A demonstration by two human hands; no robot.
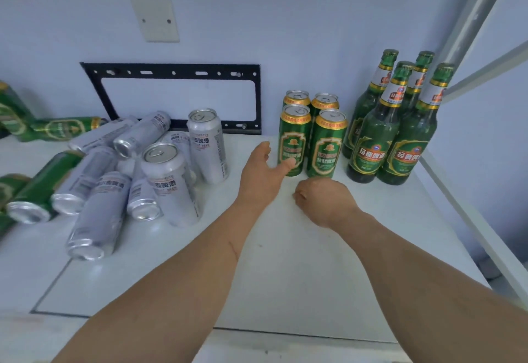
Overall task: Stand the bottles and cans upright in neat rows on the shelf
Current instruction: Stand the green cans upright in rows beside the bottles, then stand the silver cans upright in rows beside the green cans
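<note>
shelf: white shelf (300, 262) against a pale blue wall (257, 5), with a black metal bracket (171, 72) and a blank cover plate (155, 18) on the wall.
left hand: left hand (261, 170) reaches forward with fingers straight and loosely spread, thumb tip touching the base of the near-left green can (295, 141); it grips nothing.
right hand: right hand (321, 198) hangs over the shelf with fingers curled under, holding nothing, just in front of the near-right green can (328, 145).
green cans: four stand upright in a two-by-two block right beyond both hands.
bottles: four green bottles (394, 122) stand upright, just right of the green cans.
silver cans: heap of silver cans (120, 180) left of the left hand, most lying down, two leaning roughly upright.
far left: more green cans lying down (34, 191) past the heap.
</note>
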